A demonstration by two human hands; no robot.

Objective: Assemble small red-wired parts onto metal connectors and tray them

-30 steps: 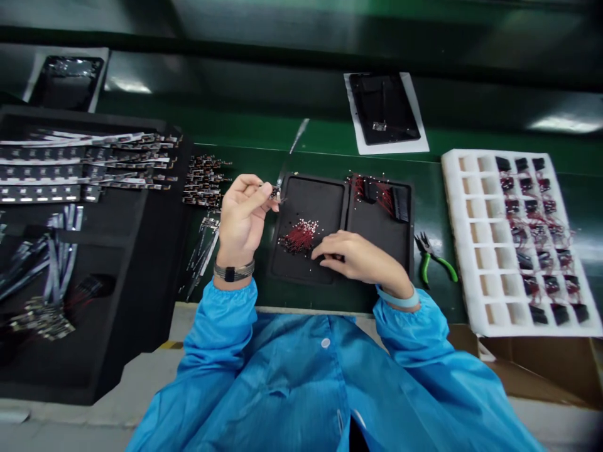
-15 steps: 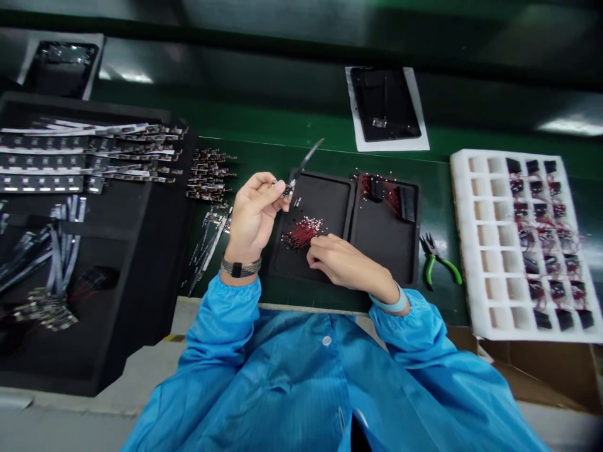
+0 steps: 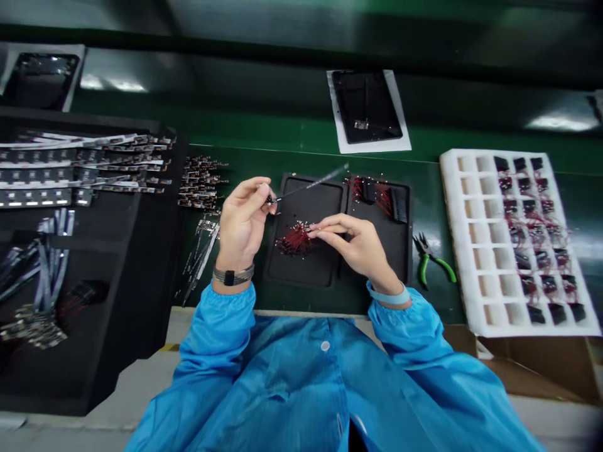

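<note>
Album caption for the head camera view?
Left hand holding a strip-tailed part, right hand at red wires in a black tray.

A thin dark ribbon [image 3: 327, 176] in hand, a heap of red wires [image 3: 294, 240] near it.
From here I see the ribbon slanting out from the left hand [image 3: 242, 220], its small end piece [image 3: 272, 199] pinched by thumb and fingers, its length stretching over the black tray [image 3: 306, 274]. The red wires lie loosely bunched in that tray, white tips mostly at the far side; the right hand's [image 3: 360, 245] fingertips meet their edge, though whether they grip one I can't tell.
</note>
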